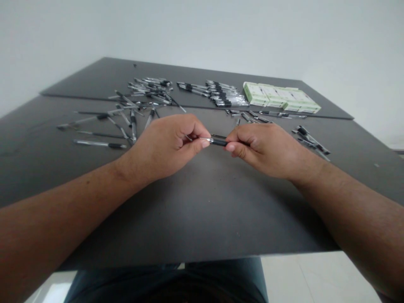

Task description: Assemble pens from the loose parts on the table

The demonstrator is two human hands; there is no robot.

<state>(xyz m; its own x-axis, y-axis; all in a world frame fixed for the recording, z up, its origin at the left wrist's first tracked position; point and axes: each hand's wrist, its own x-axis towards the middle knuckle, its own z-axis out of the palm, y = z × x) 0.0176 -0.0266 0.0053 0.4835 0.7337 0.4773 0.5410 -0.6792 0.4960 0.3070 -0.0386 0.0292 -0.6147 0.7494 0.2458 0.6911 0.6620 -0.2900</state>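
Note:
Between both hands, over the dark table [202, 210], a pen [218, 142] with a black grip is held level. My left hand [172, 145] pinches its silvery tip end between thumb and forefinger. On the other end, the thumb and fingers of my right hand [261, 147] close round the black part, hiding what lies beyond. A thin dark stick-like piece shows just behind the pen, and whether it is held or lies on the table I cannot tell. Left of my left hand lie several loose clear pens [97, 144] with black grips.
Toward the back are a jumbled pile of pens [150, 88] and a neater stack of pens [225, 93]. Green-and-white boxes [280, 97] stand at back right. Small dark pen parts [249, 117] lie behind my right hand, and a few pens or parts [311, 141] to its right.

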